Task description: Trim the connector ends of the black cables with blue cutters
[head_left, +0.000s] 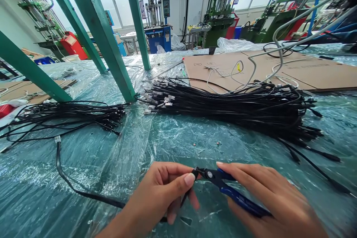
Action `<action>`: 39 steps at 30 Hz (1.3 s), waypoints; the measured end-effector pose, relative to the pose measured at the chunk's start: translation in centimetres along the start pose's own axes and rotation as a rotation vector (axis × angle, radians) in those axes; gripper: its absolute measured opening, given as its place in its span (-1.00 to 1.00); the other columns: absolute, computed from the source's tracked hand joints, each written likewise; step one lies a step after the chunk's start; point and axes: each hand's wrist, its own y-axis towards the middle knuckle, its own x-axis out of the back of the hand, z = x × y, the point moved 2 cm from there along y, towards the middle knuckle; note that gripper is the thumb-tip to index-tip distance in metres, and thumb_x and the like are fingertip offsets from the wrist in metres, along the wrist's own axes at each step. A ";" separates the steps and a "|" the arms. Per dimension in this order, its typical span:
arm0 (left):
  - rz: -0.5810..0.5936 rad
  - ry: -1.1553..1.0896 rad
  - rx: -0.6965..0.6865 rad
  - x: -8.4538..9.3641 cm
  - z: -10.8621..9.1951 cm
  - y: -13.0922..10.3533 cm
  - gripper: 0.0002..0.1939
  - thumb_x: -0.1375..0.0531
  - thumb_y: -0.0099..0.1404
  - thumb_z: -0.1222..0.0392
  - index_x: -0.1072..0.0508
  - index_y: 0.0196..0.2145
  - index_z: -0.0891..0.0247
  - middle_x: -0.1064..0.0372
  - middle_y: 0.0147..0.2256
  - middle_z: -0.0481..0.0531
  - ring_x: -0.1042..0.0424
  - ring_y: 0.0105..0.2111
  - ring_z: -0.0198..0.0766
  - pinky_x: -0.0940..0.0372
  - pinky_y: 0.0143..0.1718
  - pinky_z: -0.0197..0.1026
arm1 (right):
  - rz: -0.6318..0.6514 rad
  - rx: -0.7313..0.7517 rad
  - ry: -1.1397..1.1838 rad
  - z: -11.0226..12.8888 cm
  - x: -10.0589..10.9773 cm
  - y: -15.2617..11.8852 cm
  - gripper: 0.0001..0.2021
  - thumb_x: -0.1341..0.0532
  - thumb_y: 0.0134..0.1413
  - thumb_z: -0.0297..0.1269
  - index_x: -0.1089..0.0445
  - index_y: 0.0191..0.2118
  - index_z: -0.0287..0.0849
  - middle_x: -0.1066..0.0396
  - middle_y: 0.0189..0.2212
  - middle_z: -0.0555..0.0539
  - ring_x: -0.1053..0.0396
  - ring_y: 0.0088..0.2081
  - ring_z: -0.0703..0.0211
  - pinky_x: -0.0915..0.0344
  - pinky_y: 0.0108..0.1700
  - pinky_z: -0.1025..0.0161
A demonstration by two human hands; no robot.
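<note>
My left hand (164, 189) pinches the end of a black cable (92, 195) between thumb and forefinger. The cable runs out under my left wrist to a clear-and-silver plug (57, 139) lying on the table at the left. Blue-handled flush cutters (240, 195) are in my right hand (273, 193), with fingers on the upper handle and the lower handle against the palm. Their jaws meet the cable end at my left fingertips. Whether the blades are closed on it is too small to tell.
A thick bundle of black cables (223, 108) lies beyond my hands, and a smaller bundle (72, 115) sits to the left. Green metal posts (103, 29) rise from the plastic-covered table (173, 134). Flat cardboard (251, 67) with loose white cables is at the back right. Machines stand behind.
</note>
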 end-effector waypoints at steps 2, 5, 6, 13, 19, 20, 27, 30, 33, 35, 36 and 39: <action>0.003 0.000 -0.002 0.0 0.0 0.0 -0.68 -0.22 0.26 -0.01 -0.58 -0.34 0.34 -0.43 -0.56 -0.02 -0.03 -0.78 -0.58 0.13 -0.75 -0.42 | 0.003 -0.006 0.006 0.1 -0.1 0.0 -0.72 -0.14 0.07 -0.43 -0.42 -0.09 -0.11 -0.50 -0.31 0.00 -0.46 -0.31 0.24 -0.37 -0.27 0.31; 0.013 0.021 -0.004 -0.1 -0.1 0.1 -0.68 -0.21 0.28 -0.01 -0.59 -0.29 0.33 -0.42 -0.56 -0.03 -0.04 -0.77 -0.58 0.13 -0.74 -0.42 | 0.007 0.004 0.004 0.1 -0.2 0.1 -0.72 -0.13 0.07 -0.44 -0.43 -0.10 -0.11 -0.50 -0.32 0.01 -0.46 -0.32 0.25 -0.36 -0.27 0.32; 0.014 0.027 -0.004 -0.1 -0.1 0.1 -0.67 -0.20 0.28 -0.01 -0.59 -0.31 0.33 -0.42 -0.56 -0.03 -0.04 -0.77 -0.58 0.13 -0.74 -0.42 | 0.003 0.012 0.000 0.2 -0.2 0.1 -0.73 -0.13 0.08 -0.44 -0.43 -0.10 -0.11 -0.50 -0.33 0.01 -0.46 -0.32 0.26 -0.35 -0.27 0.33; 0.014 0.048 -0.020 0.0 -0.1 -0.1 -0.61 -0.20 0.27 -0.04 -0.51 -0.53 0.35 -0.37 -0.61 -0.06 -0.01 -0.77 -0.58 0.15 -0.74 -0.40 | 0.004 0.036 -0.017 0.3 -0.1 0.2 -0.74 -0.09 0.11 -0.43 -0.41 -0.10 -0.13 -0.49 -0.33 0.03 -0.45 -0.32 0.32 -0.32 -0.23 0.36; 0.005 0.068 -0.006 -0.1 -0.2 0.0 -0.62 -0.19 0.27 -0.04 -0.55 -0.46 0.35 -0.38 -0.59 -0.06 -0.01 -0.77 -0.56 0.16 -0.74 -0.39 | 0.013 0.053 -0.015 0.0 -0.1 0.2 -0.75 -0.09 0.12 -0.42 -0.41 -0.11 -0.13 -0.50 -0.34 0.03 -0.46 -0.34 0.32 -0.34 -0.27 0.37; 0.000 0.068 -0.003 -0.1 -0.3 0.0 -0.62 -0.19 0.27 -0.04 -0.54 -0.48 0.34 -0.37 -0.59 -0.06 -0.01 -0.77 -0.57 0.16 -0.73 -0.38 | 0.016 0.055 -0.016 0.0 -0.1 0.2 -0.75 -0.09 0.12 -0.42 -0.41 -0.11 -0.13 -0.50 -0.34 0.03 -0.46 -0.34 0.31 -0.35 -0.27 0.37; 0.011 0.053 0.011 -0.1 -0.2 -0.2 -0.61 -0.19 0.29 -0.02 -0.53 -0.51 0.34 -0.34 -0.62 -0.09 0.00 -0.78 -0.58 0.18 -0.74 -0.39 | -0.001 0.039 -0.018 0.2 0.1 0.2 -0.75 -0.11 0.11 -0.41 -0.42 -0.11 -0.10 -0.52 -0.34 0.04 -0.49 -0.36 0.26 -0.39 -0.32 0.35; -0.011 0.042 0.019 -0.2 -0.2 -0.2 -0.67 -0.21 0.28 -0.01 -0.58 -0.35 0.34 -0.43 -0.56 -0.03 -0.04 -0.77 -0.58 0.16 -0.73 -0.40 | -0.011 0.018 -0.026 0.1 0.2 0.1 -0.75 -0.12 0.10 -0.41 -0.42 -0.11 -0.11 -0.51 -0.33 0.03 -0.48 -0.34 0.26 -0.39 -0.30 0.34; -0.005 0.037 0.011 -0.2 -0.3 -0.1 -0.67 -0.20 0.29 0.00 -0.60 -0.23 0.33 -0.43 -0.55 -0.02 -0.03 -0.77 -0.58 0.16 -0.73 -0.40 | -0.018 0.007 -0.034 0.0 0.2 0.1 -0.75 -0.13 0.09 -0.41 -0.42 -0.12 -0.11 -0.50 -0.32 0.01 -0.47 -0.31 0.25 -0.38 -0.27 0.33; 0.005 0.036 0.008 -0.1 -0.4 -0.1 -0.67 -0.20 0.29 0.01 -0.60 -0.19 0.31 -0.42 -0.55 -0.02 -0.03 -0.77 -0.58 0.16 -0.73 -0.40 | -0.023 0.007 -0.027 0.0 0.1 0.1 -0.75 -0.14 0.07 -0.42 -0.42 -0.12 -0.11 -0.50 -0.32 0.01 -0.47 -0.31 0.25 -0.38 -0.27 0.33; 0.006 0.035 0.007 -0.1 -0.4 -0.1 -0.66 -0.20 0.29 0.01 -0.60 -0.17 0.30 -0.42 -0.55 -0.02 -0.03 -0.77 -0.58 0.16 -0.73 -0.40 | -0.031 0.013 -0.022 0.0 0.2 0.1 -0.75 -0.14 0.06 -0.42 -0.42 -0.12 -0.11 -0.50 -0.32 0.01 -0.47 -0.32 0.25 -0.38 -0.27 0.33; 0.004 0.032 0.007 -0.1 -0.3 -0.2 -0.63 -0.22 0.26 -0.02 -0.60 -0.15 0.32 -0.41 -0.56 -0.02 -0.03 -0.76 -0.57 0.15 -0.73 -0.40 | -0.047 0.034 -0.012 0.1 0.2 0.3 -0.75 -0.13 0.06 -0.43 -0.43 -0.14 -0.11 -0.50 -0.35 0.02 -0.47 -0.35 0.27 -0.38 -0.29 0.35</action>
